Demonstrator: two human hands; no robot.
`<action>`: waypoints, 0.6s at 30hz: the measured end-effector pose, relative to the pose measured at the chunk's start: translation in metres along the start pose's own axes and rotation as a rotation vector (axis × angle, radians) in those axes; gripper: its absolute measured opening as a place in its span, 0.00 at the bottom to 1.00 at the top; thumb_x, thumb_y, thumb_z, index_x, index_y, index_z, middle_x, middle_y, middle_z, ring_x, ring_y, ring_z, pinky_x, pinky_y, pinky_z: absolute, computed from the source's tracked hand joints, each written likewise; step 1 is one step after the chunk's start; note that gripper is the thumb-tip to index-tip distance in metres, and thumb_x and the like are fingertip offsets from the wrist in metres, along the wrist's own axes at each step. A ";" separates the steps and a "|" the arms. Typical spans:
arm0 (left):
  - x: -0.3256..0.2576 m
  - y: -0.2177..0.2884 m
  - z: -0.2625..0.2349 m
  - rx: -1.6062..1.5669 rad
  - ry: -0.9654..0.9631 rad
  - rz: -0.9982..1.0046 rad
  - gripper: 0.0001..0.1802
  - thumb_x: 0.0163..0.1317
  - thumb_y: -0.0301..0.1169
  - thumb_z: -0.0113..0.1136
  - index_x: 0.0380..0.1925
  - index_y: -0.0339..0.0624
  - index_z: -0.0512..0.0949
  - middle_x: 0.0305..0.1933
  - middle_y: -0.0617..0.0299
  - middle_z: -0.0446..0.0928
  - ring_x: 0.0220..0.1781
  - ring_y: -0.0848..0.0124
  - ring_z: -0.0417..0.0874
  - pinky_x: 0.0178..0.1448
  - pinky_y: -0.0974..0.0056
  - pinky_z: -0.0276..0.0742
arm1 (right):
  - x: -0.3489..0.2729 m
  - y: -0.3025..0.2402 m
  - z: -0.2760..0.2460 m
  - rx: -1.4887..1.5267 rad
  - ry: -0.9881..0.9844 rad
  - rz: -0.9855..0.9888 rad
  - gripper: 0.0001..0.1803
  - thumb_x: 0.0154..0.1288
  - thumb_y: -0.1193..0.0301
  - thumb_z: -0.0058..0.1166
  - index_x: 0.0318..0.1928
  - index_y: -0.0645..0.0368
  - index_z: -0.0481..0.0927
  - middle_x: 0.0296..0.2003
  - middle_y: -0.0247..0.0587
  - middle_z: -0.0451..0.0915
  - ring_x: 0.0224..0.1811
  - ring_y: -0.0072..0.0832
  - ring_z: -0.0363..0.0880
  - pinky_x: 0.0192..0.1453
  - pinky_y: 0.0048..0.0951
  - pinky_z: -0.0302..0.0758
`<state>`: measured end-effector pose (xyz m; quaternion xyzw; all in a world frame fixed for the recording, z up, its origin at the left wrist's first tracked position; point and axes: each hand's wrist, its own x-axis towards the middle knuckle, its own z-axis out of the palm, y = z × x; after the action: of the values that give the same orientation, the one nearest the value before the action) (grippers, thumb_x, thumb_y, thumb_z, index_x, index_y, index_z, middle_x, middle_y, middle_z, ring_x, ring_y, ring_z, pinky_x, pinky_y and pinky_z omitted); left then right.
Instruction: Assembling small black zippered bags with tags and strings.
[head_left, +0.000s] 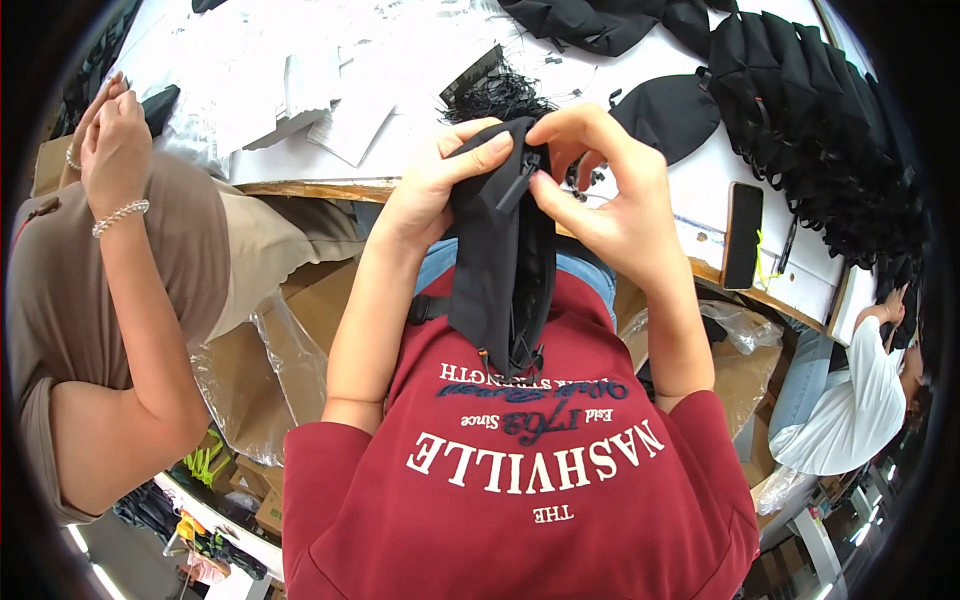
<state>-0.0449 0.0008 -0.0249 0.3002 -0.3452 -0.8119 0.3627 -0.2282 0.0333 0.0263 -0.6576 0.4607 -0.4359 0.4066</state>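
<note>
A black fabric pouch [478, 275] with a zipper hangs in front of my chest, its lower end by my red shirt. My left hand [422, 190] is closed on its upper left side, thumb lying over the fabric. At the upper right edge my right hand [630, 190] has its index finger and thumb on the pouch, either side of the dark zipper slider [531, 162]. The other right fingers are curled behind and partly hidden. The pouch's long opening faces right, and its inside is too dark to make out.
A tangle of black cords [500, 95] lies on the white table [400, 55] beyond my hands, beside white papers [350, 130]. Rightward are a round black fabric piece [668, 118], a phone [742, 235], a pen [788, 245] and stacked black pouches [800, 120]. Co-workers [120, 260] sit both sides.
</note>
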 end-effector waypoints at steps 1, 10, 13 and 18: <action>-0.001 0.002 0.001 -0.007 -0.008 -0.010 0.12 0.63 0.36 0.61 0.38 0.39 0.78 0.32 0.67 0.80 0.32 0.82 0.79 0.38 0.76 0.74 | 0.001 -0.002 -0.002 -0.194 0.037 -0.102 0.10 0.55 0.73 0.61 0.39 0.57 0.78 0.27 0.33 0.77 0.25 0.19 0.75 0.29 0.20 0.71; 0.003 0.001 0.002 -0.156 0.035 0.093 0.12 0.63 0.35 0.61 0.39 0.38 0.79 0.34 0.65 0.81 0.33 0.81 0.80 0.39 0.75 0.76 | -0.008 -0.003 0.011 -0.109 0.168 -0.224 0.09 0.50 0.82 0.62 0.34 0.60 0.81 0.26 0.35 0.78 0.26 0.24 0.76 0.26 0.22 0.68; 0.011 0.012 -0.008 -0.096 0.096 0.180 0.16 0.68 0.40 0.53 0.41 0.35 0.76 0.33 0.55 0.81 0.31 0.74 0.82 0.37 0.72 0.79 | -0.014 -0.008 0.010 -0.064 0.090 -0.214 0.09 0.49 0.83 0.62 0.34 0.60 0.82 0.27 0.36 0.79 0.27 0.25 0.76 0.27 0.22 0.68; 0.032 0.032 -0.019 -0.236 0.335 0.283 0.17 0.71 0.38 0.46 0.43 0.33 0.74 0.39 0.53 0.77 0.33 0.65 0.77 0.36 0.65 0.76 | -0.021 -0.013 0.013 0.012 -0.054 -0.268 0.09 0.48 0.84 0.61 0.32 0.60 0.82 0.29 0.37 0.82 0.29 0.24 0.77 0.27 0.21 0.67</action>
<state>-0.0363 -0.0473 -0.0183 0.3346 -0.2216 -0.7268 0.5573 -0.2167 0.0586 0.0310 -0.7224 0.3551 -0.4710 0.3608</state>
